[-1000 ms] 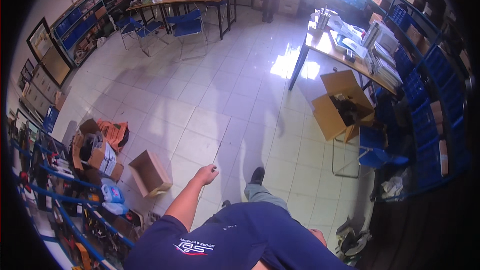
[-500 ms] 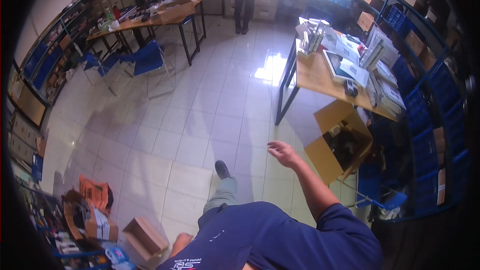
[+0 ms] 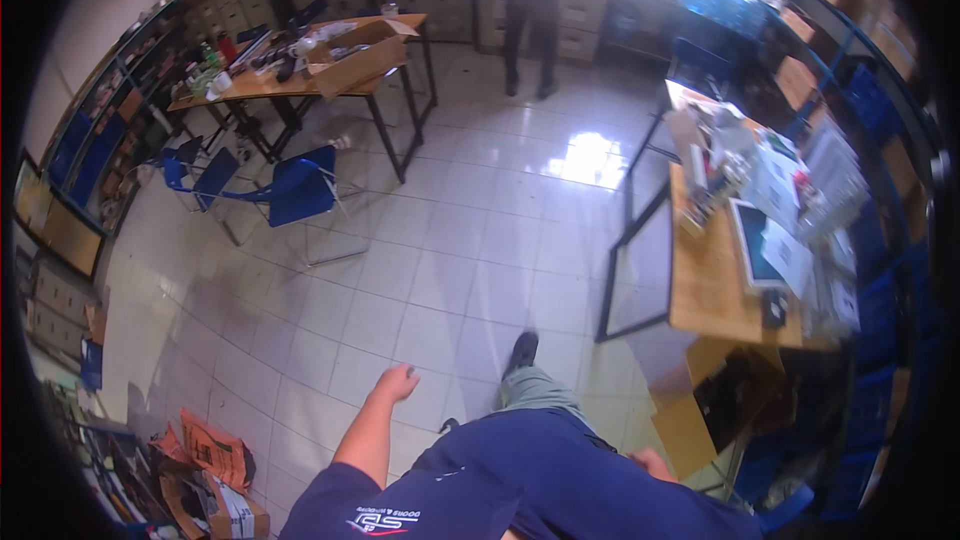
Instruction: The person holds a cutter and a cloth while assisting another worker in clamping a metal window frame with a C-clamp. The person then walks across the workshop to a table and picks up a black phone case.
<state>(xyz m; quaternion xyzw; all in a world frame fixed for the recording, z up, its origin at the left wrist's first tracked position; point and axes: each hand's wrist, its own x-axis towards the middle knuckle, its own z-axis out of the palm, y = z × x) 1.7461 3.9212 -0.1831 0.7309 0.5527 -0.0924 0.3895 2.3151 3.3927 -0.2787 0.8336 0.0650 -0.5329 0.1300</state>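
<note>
hands (image 3: 398, 381) empty, seemingly, above floor (image 3: 470, 240)

At your feet the white tiled floor (image 3: 470, 240) carries blue chairs (image 3: 290, 190) at ten o'clock, two wooden tables (image 3: 715, 290), and orange bags (image 3: 215, 450) at eight o'clock.

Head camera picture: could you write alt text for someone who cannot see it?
A person in a dark blue shirt walks across a white tiled floor, left hand swinging empty, right hand barely visible at the side. A cluttered wooden table stands to the right, blue chairs to the left, and another person stands far ahead.
</note>
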